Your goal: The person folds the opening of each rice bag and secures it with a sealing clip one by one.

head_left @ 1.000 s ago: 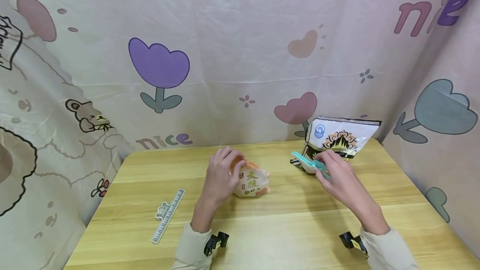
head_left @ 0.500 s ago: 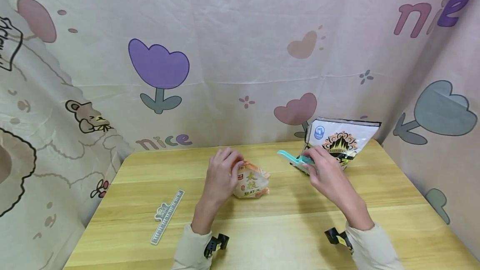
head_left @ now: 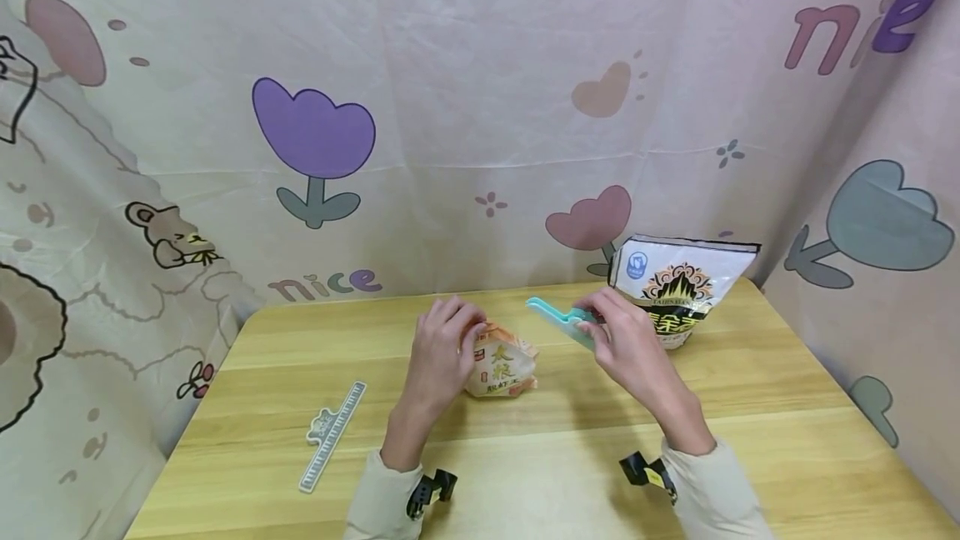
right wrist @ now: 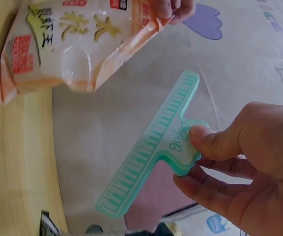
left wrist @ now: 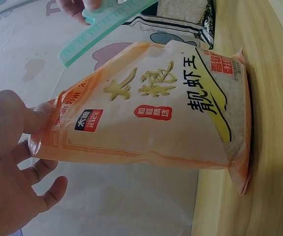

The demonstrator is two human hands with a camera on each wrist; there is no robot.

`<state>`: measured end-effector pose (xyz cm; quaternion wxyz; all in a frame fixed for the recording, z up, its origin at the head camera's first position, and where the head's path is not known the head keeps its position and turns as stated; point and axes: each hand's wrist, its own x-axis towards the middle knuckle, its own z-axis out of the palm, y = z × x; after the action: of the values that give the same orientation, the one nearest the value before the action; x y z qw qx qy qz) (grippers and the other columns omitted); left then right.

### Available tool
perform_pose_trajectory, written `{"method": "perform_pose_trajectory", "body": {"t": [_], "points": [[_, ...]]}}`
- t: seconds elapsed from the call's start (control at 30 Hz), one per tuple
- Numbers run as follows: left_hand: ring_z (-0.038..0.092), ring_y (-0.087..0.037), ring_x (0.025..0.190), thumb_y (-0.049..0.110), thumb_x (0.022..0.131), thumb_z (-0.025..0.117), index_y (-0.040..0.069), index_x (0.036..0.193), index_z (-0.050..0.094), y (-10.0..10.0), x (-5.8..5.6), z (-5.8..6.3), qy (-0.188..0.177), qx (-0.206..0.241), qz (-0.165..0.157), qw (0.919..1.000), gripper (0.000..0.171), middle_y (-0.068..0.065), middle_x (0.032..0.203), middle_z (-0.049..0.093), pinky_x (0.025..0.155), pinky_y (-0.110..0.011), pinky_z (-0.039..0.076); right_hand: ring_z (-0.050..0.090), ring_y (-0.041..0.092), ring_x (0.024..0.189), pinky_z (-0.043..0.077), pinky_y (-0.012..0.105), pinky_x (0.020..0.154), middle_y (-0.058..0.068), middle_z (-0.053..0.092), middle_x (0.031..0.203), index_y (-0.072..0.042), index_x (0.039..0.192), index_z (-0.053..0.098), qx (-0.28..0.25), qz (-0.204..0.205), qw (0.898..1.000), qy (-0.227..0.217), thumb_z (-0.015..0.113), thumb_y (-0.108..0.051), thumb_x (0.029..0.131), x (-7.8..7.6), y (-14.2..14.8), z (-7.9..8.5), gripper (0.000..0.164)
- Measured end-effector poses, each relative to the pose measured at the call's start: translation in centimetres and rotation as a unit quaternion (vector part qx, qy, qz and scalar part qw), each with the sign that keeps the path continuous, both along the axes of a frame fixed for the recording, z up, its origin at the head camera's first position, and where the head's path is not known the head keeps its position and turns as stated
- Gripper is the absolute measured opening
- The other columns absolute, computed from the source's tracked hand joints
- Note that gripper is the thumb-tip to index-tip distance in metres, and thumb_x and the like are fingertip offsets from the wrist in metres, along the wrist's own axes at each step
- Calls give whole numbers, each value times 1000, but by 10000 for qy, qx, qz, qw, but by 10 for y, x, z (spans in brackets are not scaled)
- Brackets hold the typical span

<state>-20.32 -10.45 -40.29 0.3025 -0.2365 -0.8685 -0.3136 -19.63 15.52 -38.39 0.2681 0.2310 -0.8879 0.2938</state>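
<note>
An orange and white rice bag (left wrist: pixel 146 108) stands on the wooden table, its top edge pinched between the thumb and fingers of my left hand (head_left: pixel 444 348). My right hand (head_left: pixel 626 340) holds a teal sealing clip (right wrist: pixel 151 142) by its handle, thumb on one side and fingers on the other. The clip has a long bar with a piano-key pattern, and it hangs in the air to the right of the rice bag. In the right wrist view the clip's bar is apart from the bag.
A white and black bag (head_left: pixel 682 282) stands at the back right of the table (head_left: pixel 525 457). A grey-white clip (head_left: pixel 332 437) with a similar key pattern lies at the left. Behind the table hangs a patterned curtain (head_left: pixel 450 107).
My right hand has carried the teal clip leftward, away from the white and black bag and closer to the rice bag. The left hand keeps its pinch on the rice bag's top.
</note>
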Motion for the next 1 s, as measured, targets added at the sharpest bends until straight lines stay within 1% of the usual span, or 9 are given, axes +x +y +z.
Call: {"method": "perform_pose_trajectory", "body": {"t": [0.17,0.27,0.47,0.57,0.73,0.9,1.0], "points": [[49,-16,87,14,90,63,16,88,66,0,-1,1,-32,74,-37,10000,4,6,91,58,75,-35,36,61,12,80,52,29,67,2,64,93,-7,96,67,-356,311,9988,-84,73,-2,79,-4,-8,2,18],[49,-16,87,13,90,64,16,88,65,0,-2,1,-36,111,-51,9999,4,6,91,57,75,-36,36,62,14,82,53,28,67,3,65,93,-6,95,67,-551,422,9975,-156,73,-1,79,-6,-13,3,18],[49,-15,87,12,88,66,15,87,66,0,-2,0,-112,211,-120,9996,4,7,90,58,77,-36,36,61,11,79,53,26,66,-1,65,89,-9,93,69,-806,481,9953,-225,74,-1,78,-9,-21,2,17],[50,-14,87,12,87,67,14,86,67,-3,0,-1,-112,281,-155,9994,2,6,89,58,79,-37,38,61,10,76,53,24,64,-2,65,85,-10,90,70,-908,540,9941,-238,75,-2,77,-12,-27,-1,16],[51,-14,86,8,84,70,13,86,68,-6,3,-1,-120,419,-145,9989,6,6,87,59,80,-38,39,63,11,76,53,22,66,-4,66,84,-11,89,71,-1014,647,9914,-509,74,-5,79,-15,-34,-8,12],[49,-13,85,8,86,68,13,88,68,-5,1,1,-221,363,-261,9988,5,6,88,59,77,-36,38,65,14,76,53,21,66,-3,68,86,-10,87,71,-1376,645,9865,-608,75,-2,77,-16,-36,-10,13],[49,-13,84,8,87,67,13,89,68,-4,-1,1,-287,365,-316,9984,6,7,89,60,78,-36,38,65,13,76,53,22,68,-3,68,86,-10,87,71,-1511,677,9838,-682,75,-1,77,-18,-37,-12,14]]}}
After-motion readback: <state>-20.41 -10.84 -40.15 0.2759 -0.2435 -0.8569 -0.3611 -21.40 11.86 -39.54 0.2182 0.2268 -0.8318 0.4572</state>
